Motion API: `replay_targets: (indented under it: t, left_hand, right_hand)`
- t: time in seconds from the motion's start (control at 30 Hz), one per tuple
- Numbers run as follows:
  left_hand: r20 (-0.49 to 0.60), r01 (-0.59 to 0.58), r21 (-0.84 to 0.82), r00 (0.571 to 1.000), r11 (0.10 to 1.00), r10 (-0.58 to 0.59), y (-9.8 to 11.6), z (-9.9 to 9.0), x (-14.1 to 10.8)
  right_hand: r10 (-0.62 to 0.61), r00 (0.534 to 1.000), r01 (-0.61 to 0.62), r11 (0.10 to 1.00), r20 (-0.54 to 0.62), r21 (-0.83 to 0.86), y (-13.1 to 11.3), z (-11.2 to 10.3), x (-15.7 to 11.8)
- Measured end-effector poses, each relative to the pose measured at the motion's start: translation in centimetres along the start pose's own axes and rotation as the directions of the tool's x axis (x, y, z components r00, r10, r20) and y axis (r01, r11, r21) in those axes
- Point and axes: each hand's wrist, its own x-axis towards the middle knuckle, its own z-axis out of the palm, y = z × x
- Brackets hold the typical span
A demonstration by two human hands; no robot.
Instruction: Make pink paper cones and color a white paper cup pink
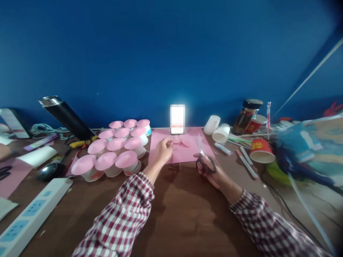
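Observation:
A pink sheet (160, 142) lies on the brown table against the blue wall, with cut pink pieces (184, 140) on it. My left hand (164, 150) is over the sheet's left part, its fingers curled together; whatever they pinch is too small to make out. My right hand (210, 170) holds black-handled scissors (199, 144), their blades pointing up and away over the sheet's right side. Left of the sheet stand several cups topped with pink paper discs (105, 161) in rows. A bright phone (177, 119) stands upright behind the sheet.
A black flask (69, 116), a computer mouse (50, 171) and a power strip (34, 214) are at the left, with part of another person's hand (4, 151). White cups (221, 133), a jar (245, 116), a red cup (262, 150) and markers (246, 163) lie right.

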Motion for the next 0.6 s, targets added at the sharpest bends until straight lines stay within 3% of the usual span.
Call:
replay_targets:
  t: [0.17,0.37,0.6]
  left_hand:
    - [0.07,-0.064,0.103,0.996,0.993,0.057,-2.0,-1.7,-2.5]
    - [0.179,-0.301,0.373,0.952,0.878,0.25,-3.1,-1.4,-4.2]
    - [0.17,-0.308,0.363,0.95,0.879,0.262,-2.6,-1.6,-5.1]
  right_hand:
    - [0.011,1.0,-0.01,0.998,0.021,-0.06,-0.1,0.3,-0.2]
    - [-0.022,0.999,0.028,0.991,0.042,-0.129,-0.1,0.2,-0.2]
    - [-0.005,0.999,0.009,0.989,0.032,-0.145,-0.5,0.5,-0.3]
